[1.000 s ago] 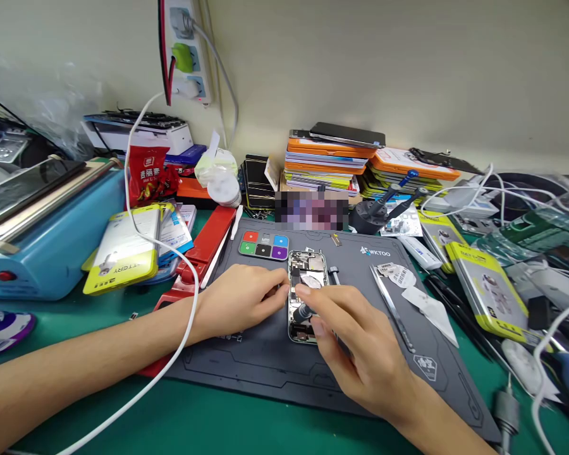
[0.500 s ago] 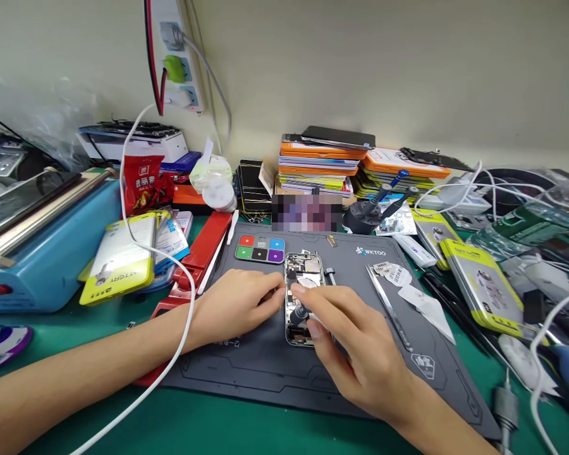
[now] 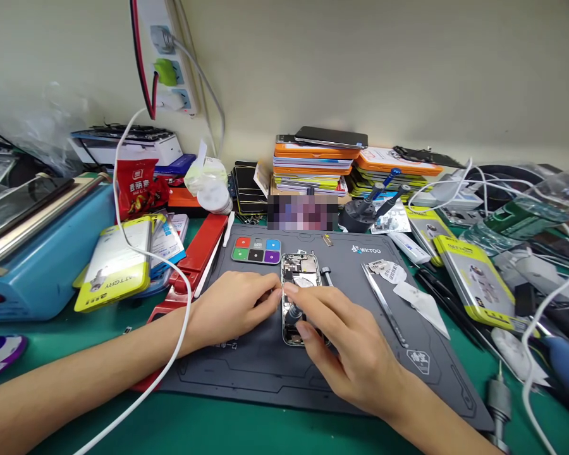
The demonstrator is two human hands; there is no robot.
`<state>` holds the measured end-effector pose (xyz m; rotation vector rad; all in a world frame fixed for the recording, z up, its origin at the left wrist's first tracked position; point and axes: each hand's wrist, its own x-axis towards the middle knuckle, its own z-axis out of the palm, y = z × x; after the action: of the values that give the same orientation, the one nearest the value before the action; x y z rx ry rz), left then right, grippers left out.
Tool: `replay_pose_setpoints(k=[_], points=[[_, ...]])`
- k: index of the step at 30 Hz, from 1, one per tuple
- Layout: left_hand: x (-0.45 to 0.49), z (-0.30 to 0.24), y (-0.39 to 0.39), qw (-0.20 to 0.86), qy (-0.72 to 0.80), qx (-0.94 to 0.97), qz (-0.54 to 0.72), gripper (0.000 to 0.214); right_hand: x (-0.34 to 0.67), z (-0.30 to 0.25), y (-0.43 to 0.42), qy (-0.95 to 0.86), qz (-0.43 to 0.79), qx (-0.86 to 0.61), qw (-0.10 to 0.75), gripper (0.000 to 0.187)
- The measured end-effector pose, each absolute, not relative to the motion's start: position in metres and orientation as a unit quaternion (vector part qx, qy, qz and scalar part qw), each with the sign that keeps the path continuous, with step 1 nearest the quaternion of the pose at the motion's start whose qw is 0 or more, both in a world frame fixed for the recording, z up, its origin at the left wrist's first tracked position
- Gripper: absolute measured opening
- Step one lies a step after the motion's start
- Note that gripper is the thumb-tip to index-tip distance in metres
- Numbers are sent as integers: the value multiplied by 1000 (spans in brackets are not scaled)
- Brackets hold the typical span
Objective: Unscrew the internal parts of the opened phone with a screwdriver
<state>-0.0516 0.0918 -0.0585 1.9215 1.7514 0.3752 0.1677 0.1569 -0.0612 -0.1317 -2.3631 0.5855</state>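
Note:
An opened phone point(image 3: 307, 265) with bare circuit boards lies on a dark grey work mat point(image 3: 246, 373). My left hand point(image 3: 241, 302) is closed, its thumb and fingertips gripping the phone's left edge. Over the lower half of the phone, my right hand point(image 3: 348, 325) has thumb and fingers closed around a screwdriver point(image 3: 293, 314). The screwdriver's dark end points down at the phone's inside; my fingers hide much of the tool. Beyond the phone sits a small tray with coloured squares point(image 3: 256, 251). Silver tweezers point(image 3: 384, 306) rest to the right.
A white cable point(image 3: 186, 309) hangs across my left forearm. A blue machine point(image 3: 42, 265) and red tool point(image 3: 203, 253) stand left. At the back are stacked boxes point(image 3: 313, 165) and a screwdriver holder point(image 3: 358, 216). Yellow battery packs point(image 3: 474, 278) and a bottle point(image 3: 512, 218) lie right.
The camera view has shifted slightly, so most things appear a little farther left. My right hand's grip on the screwdriver has shifted slightly; my left hand stays at the phone's edge.

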Motion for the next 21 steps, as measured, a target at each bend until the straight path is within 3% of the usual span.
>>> replay_pose_setpoints(k=[21], points=[[-52,-62,92,227,631,724,162,29,163,-66,159,-918,193,-61,341,65]])
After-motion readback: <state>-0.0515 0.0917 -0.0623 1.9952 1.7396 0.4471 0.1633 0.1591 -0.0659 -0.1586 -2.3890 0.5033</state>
